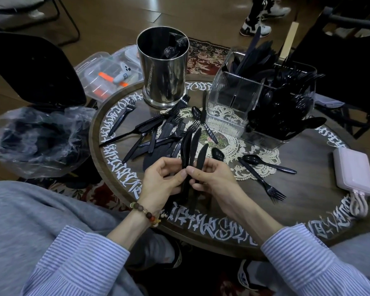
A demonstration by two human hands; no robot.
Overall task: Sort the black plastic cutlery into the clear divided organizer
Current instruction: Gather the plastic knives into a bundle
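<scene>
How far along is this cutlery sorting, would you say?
Partly done, it seems. The clear organizer already holds knives at the back and spoons and forks on its right side, while its near-left compartment looks empty. The left hand and right hand are gripping a few knives together. A loose pile plus scattered spoons and a fork still lie on the table.

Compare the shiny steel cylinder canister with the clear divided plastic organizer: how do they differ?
The shiny steel cylinder canister is round and opaque; the clear divided plastic organizer is boxy and see-through. The canister holds only a few wrapped pieces; the organizer's far and right compartments bristle with black cutlery, while its near-left compartment looks empty. Both stand upright on the round wooden table.
</scene>
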